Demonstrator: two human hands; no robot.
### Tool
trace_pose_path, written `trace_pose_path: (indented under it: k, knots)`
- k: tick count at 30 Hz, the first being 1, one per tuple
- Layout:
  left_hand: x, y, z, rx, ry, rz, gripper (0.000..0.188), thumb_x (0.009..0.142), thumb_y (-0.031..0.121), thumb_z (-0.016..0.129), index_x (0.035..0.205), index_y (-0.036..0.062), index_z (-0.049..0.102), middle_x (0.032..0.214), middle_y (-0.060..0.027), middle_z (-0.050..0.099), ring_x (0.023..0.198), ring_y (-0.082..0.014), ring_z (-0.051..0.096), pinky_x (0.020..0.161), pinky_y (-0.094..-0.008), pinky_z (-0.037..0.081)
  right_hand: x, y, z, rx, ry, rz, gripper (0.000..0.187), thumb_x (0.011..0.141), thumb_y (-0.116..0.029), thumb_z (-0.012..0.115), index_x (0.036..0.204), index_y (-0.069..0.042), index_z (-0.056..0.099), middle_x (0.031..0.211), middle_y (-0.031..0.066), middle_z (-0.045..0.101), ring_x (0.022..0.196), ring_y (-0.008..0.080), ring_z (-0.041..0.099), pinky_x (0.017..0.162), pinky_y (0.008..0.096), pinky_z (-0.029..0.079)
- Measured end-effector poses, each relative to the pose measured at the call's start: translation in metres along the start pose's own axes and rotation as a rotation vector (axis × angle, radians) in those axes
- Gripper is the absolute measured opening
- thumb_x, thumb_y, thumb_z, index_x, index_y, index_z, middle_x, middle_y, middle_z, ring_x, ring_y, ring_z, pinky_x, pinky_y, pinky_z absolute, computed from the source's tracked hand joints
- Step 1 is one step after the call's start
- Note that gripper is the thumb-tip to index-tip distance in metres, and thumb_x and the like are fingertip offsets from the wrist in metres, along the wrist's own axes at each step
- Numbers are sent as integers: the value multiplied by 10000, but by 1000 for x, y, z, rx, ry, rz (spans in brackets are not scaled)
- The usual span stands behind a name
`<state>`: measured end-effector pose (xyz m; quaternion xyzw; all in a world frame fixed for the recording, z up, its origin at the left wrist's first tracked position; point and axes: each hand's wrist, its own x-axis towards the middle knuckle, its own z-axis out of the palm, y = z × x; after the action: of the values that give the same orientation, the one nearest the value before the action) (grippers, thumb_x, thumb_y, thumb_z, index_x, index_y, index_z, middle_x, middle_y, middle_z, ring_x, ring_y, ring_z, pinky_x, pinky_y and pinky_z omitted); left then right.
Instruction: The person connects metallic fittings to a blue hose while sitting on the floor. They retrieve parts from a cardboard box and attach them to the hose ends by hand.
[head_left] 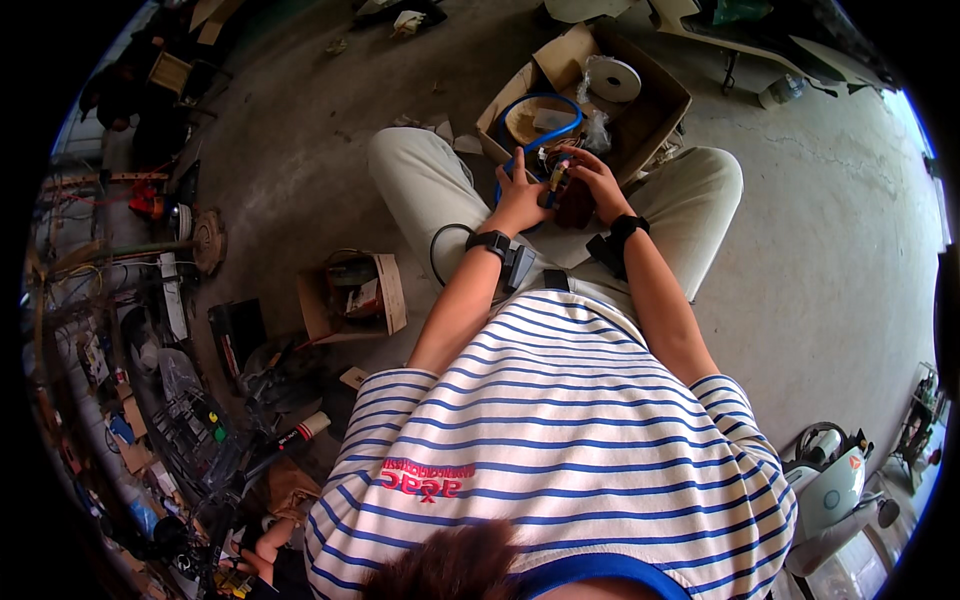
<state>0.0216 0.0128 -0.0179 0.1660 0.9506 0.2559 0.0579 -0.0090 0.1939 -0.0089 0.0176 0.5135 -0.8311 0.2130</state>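
Observation:
Between my knees, both hands meet around a small brass-coloured part with dark ends, whose exact kind I cannot make out. My left hand grips its lower end with the thumb side, the index and middle fingers stretched upward. From the other side the fingers of my right hand are closed on its upper end. A blue hose loops out of the cardboard box in front and runs down beside my left hand. Under the right hand hangs a dark reddish-brown thing, partly hidden.
The open cardboard box ahead holds a white reel, clear plastic and wires. A smaller carton stands on the floor at left. Cluttered parts and tools line the left side. A light-coloured scooter stands at lower right.

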Motion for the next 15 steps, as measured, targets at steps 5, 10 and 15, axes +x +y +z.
trace_pose_path:
  k: [5, 10, 15]
  knots:
    - [-2, -3, 2, -23, 32, 19, 450, 596, 378, 720, 1001, 198, 646, 1400, -285, -53, 1241, -552, 57, 987, -627, 117, -7, -10, 15, 30, -93, 122, 419, 800, -34, 527, 1217, -32, 476, 934, 27, 585, 868, 115, 548, 804, 221, 415]
    - [1, -5, 7, -13, 85, 56, 439, 595, 376, 722, 994, 204, 653, 1400, -287, -39, 1238, -553, 68, 990, -622, 119, -6, -7, 11, -93, -130, 111, 484, 802, -93, 594, 1252, -24, 429, 942, 36, 585, 865, 126, 560, 799, 233, 428]
    - [0, -1, 3, -12, 1, -27, 435, 589, 368, 728, 987, 207, 656, 1402, -281, -47, 1233, -560, 71, 996, -615, 122, -4, -3, 8, -288, -36, 77, 550, 786, -146, 651, 1264, -19, 410, 1004, 56, 592, 915, 140, 560, 825, 240, 423]
